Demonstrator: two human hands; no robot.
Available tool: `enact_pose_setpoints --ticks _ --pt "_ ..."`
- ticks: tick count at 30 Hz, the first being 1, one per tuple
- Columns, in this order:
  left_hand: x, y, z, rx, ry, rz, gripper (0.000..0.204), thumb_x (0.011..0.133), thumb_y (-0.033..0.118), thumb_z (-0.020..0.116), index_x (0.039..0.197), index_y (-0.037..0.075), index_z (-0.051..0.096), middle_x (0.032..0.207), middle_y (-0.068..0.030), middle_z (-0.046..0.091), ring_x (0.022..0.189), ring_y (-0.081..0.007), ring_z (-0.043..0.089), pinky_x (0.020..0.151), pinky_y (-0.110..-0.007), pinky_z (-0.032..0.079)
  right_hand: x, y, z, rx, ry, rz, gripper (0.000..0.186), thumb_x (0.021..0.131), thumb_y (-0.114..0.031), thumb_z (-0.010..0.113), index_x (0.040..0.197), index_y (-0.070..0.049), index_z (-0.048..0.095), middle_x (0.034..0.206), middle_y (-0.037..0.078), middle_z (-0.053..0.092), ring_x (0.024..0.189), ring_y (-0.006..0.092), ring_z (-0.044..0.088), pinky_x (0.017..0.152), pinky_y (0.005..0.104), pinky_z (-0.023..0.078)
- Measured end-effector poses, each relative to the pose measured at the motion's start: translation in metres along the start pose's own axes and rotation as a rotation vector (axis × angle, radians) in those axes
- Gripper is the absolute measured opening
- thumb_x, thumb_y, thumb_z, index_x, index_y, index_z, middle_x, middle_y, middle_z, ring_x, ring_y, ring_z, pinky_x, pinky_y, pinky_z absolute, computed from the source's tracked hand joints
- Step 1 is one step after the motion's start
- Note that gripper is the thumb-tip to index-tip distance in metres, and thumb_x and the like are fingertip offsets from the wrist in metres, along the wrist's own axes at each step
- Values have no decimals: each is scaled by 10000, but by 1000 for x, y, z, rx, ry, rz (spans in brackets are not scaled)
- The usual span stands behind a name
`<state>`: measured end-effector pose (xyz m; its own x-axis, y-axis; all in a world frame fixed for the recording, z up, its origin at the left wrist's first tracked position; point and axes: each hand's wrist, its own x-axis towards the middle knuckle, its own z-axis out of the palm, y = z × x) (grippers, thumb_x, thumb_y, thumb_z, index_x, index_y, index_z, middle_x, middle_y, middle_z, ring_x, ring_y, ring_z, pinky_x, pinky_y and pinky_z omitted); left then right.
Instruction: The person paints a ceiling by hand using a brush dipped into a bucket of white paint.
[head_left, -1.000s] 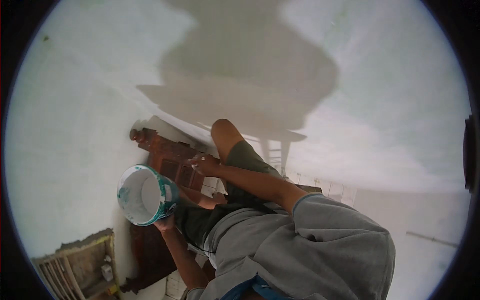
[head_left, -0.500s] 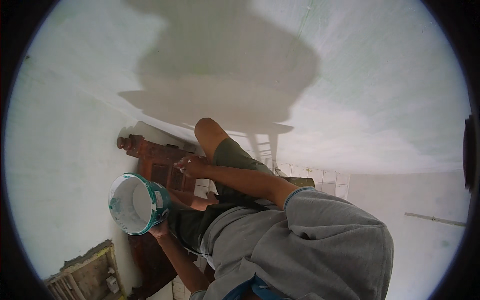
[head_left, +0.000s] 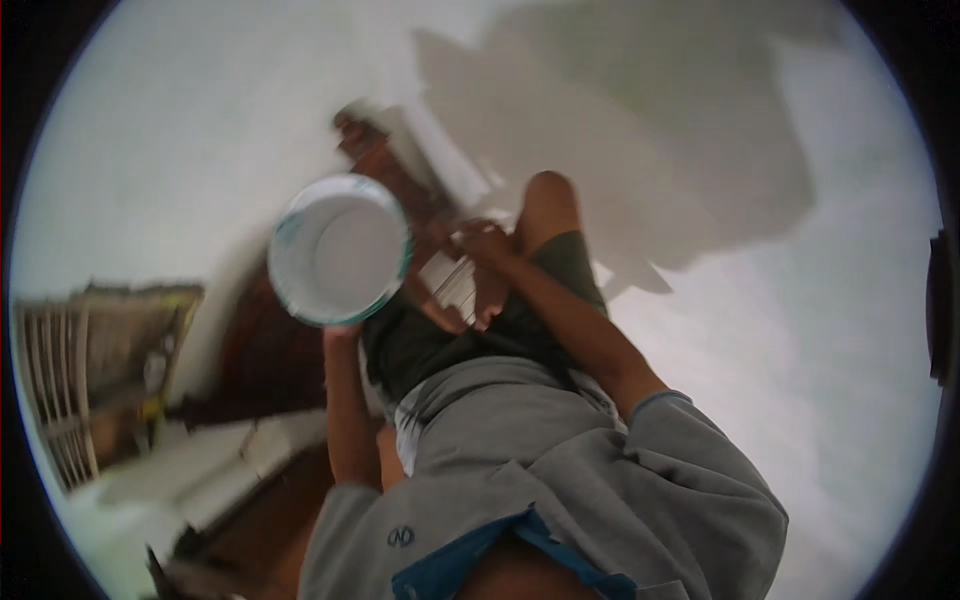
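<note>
A round bucket, white inside with a green outer side and white smears at its rim, is tipped so that its mouth faces me. My left hand grips it from the near lower side, the fingers mostly hidden beneath it. Whether the pale bottom is paint or bare plastic is unclear. By my raised bent knee, right of the bucket and apart from it, my right hand has its fingers curled in. Blur hides whatever they may hold.
Pale wall spreads across the far and right sides, with my shadow on it. Dark red-brown carved wooden furniture stands below and behind the bucket. A rough-edged wall opening with slats is at the left.
The view has swung round, so wall, furniture and opening sit differently. The bucket appears farther up and right, its mouth turned more toward me. My left hand keeps its grip.
</note>
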<state>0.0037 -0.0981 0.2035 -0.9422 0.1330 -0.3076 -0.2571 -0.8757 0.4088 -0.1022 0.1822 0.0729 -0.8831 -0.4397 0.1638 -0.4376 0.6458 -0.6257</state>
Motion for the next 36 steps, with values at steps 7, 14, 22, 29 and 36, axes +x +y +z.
enact_pose_setpoints --ticks 7,14,22,29,36 --pt "-24 1 9 45 27 134 528 908 392 442 1330 78 396 1328 -121 451 1233 -309 408 1028 -521 302 0 -35 -22 151 -27 116 293 776 -247 593 999 -58 605 930 164 628 871 327 606 765 398 480" --pt "-23 -1 10 56 15 153 526 903 389 456 1315 67 411 1310 -120 468 1218 -296 428 1025 -504 319 -1 -35 -14 94 28 67 238 778 -256 600 902 -54 590 848 166 626 789 354 605 707 433 477" --pt "-26 -3 11 81 3 165 523 897 386 473 1299 54 429 1290 -119 488 1200 -282 451 1022 -485 339 -8 -21 7 72 99 -46 218 777 -275 583 809 -62 546 730 164 587 713 382 573 657 479 454" --pt "-25 3 38 97 -36 172 524 889 387 491 1285 47 444 1267 -114 510 1173 -264 481 1005 -459 372 -13 -37 -13 9 171 -227 212 740 -243 622 805 -54 551 737 159 589 720 364 586 644 458 458" --pt "-18 -2 34 122 -38 159 652 829 548 513 1293 95 445 1273 -89 507 1160 -240 487 989 -441 389 -9 -41 -26 112 -29 91 234 738 -248 614 858 -49 585 811 175 621 770 369 603 683 460 471"
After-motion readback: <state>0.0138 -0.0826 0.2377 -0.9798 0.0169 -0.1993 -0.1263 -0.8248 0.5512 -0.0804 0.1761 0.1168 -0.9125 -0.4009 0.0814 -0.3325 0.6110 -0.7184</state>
